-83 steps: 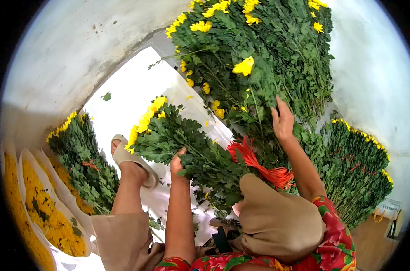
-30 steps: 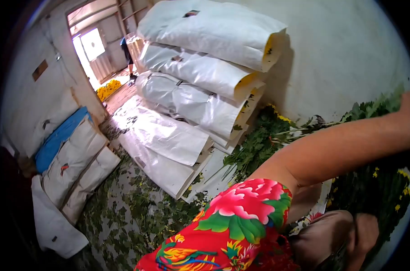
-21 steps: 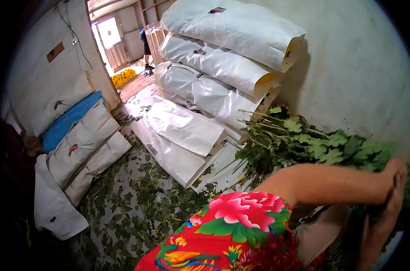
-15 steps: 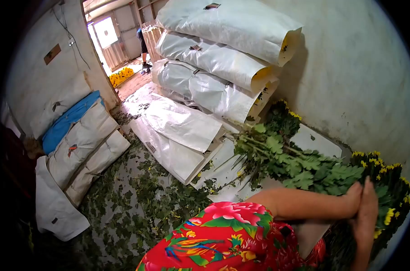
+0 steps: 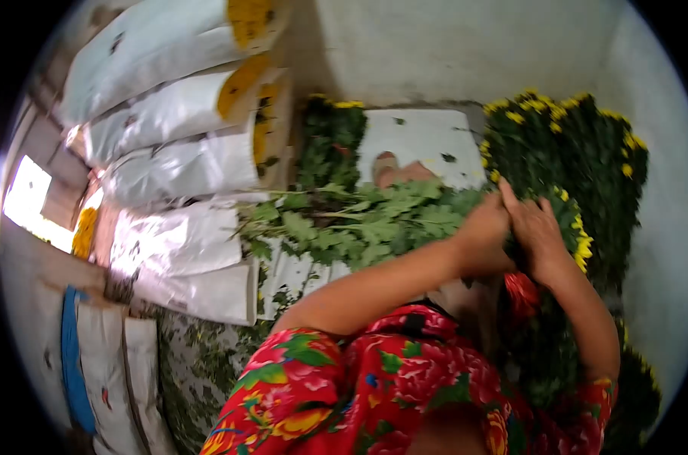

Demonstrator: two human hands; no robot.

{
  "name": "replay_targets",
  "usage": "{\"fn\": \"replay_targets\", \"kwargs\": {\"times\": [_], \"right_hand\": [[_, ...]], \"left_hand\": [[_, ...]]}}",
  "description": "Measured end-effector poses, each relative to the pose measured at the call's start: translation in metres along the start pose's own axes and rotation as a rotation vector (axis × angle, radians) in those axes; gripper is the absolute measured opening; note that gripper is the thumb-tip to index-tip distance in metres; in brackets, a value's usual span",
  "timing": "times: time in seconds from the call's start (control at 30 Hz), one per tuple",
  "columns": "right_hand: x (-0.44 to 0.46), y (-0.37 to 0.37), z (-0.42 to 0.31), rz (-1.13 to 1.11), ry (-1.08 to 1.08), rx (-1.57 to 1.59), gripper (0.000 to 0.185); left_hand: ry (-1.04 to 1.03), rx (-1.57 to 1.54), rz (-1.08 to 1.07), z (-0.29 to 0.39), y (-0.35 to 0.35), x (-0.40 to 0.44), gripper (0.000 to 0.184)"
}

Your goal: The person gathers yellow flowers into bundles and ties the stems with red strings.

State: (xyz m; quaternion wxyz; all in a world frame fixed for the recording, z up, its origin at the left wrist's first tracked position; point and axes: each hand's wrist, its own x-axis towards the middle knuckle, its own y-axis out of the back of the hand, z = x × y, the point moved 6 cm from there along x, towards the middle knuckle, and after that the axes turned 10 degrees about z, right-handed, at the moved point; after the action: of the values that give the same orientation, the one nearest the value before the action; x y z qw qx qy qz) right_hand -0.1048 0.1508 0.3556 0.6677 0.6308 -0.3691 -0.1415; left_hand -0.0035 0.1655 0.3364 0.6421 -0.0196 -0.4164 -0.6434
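A leafy bunch of yellow chrysanthemums lies across in front of me, cut stems to the left and yellow heads to the right. My left hand is closed over the bunch just below the heads. Whatever its fingers grip is hidden. Touching it or nearly so, my right hand has its fingers stretched and apart over the same part of the bunch. Just below the hands is a shiny red bundle of unclear kind.
More chrysanthemums stand against the wall at the right, with a smaller group at the back. A white board lies between them. Stacked white sacks fill the left. Loose leaves litter the floor.
My view has swung to the right and down over the bunch. My hands were pressed palm to palm near the heads; now the left is curled and the right has its fingers apart.
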Motion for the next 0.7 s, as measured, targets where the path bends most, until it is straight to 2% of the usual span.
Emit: {"fn": "replay_targets", "kwargs": {"times": [0.03,0.07,0.1,0.13,0.17,0.2,0.23,0.3,0.37,0.43,0.47,0.53,0.57,0.6,0.63,0.67,0.7], "right_hand": [[-0.004,0.000,0.002,-0.011,-0.045,-0.018,0.092],[-0.008,-0.001,-0.002,-0.018,0.017,-0.147,0.085],[-0.011,-0.003,-0.004,-0.027,0.083,-0.268,0.079],[-0.012,-0.005,-0.002,-0.040,0.053,-0.270,0.079],[-0.014,-0.004,-0.005,0.001,0.107,-0.315,0.071],[-0.017,-0.004,-0.007,0.042,0.159,-0.359,0.064],[-0.019,-0.006,-0.005,0.027,0.124,-0.357,0.064],[-0.022,-0.003,-0.006,0.127,0.164,-0.244,0.051],[-0.023,-0.003,-0.006,0.219,0.169,-0.165,0.045],[-0.025,-0.008,0.000,0.282,0.166,-0.160,0.044],[-0.028,-0.009,0.004,0.303,0.193,-0.179,0.045],[-0.028,-0.007,0.006,0.258,0.191,-0.174,0.046],[-0.028,-0.003,0.007,0.235,0.232,-0.152,0.047],[-0.026,0.009,0.010,0.229,0.206,-0.153,0.047],[-0.025,0.034,0.009,0.336,0.203,-0.083,0.050],[-0.028,0.059,0.020,0.412,0.129,0.021,0.053],[-0.031,0.082,0.031,0.493,0.062,0.132,0.056]], "left_hand": [[0.116,-0.059,-0.081,-0.009,0.007,0.001,0.071],[0.098,-0.120,-0.122,0.000,0.028,0.004,0.068],[0.137,-0.033,-0.142,0.016,0.055,0.005,0.075],[0.040,0.144,0.001,0.032,0.079,0.004,0.093],[-0.050,0.351,0.006,0.039,0.089,0.005,0.111],[-0.058,0.449,-0.038,0.033,0.089,0.001,0.119],[-0.082,0.567,-0.084,0.021,0.079,-0.009,0.113],[-0.133,0.658,-0.160,-0.017,0.046,-0.038,0.106],[-0.156,0.984,-0.144,-0.052,0.023,-0.058,0.090],[-0.049,0.918,-0.228,-0.036,0.027,-0.046,0.079],[-0.141,0.884,-0.172,-0.033,0.026,-0.045,0.062],[-0.078,0.867,-0.239,-0.042,0.024,-0.044,0.044],[-0.098,0.850,-0.253,-0.044,0.022,-0.045,0.044],[-0.026,0.871,-0.251,-0.052,0.026,-0.046,0.038],[0.046,0.892,-0.252,-0.060,0.030,-0.048,0.033],[0.035,0.878,-0.274,-0.066,0.030,-0.048,0.033],[0.124,0.885,-0.304,-0.077,0.033,-0.050,0.036]]}}
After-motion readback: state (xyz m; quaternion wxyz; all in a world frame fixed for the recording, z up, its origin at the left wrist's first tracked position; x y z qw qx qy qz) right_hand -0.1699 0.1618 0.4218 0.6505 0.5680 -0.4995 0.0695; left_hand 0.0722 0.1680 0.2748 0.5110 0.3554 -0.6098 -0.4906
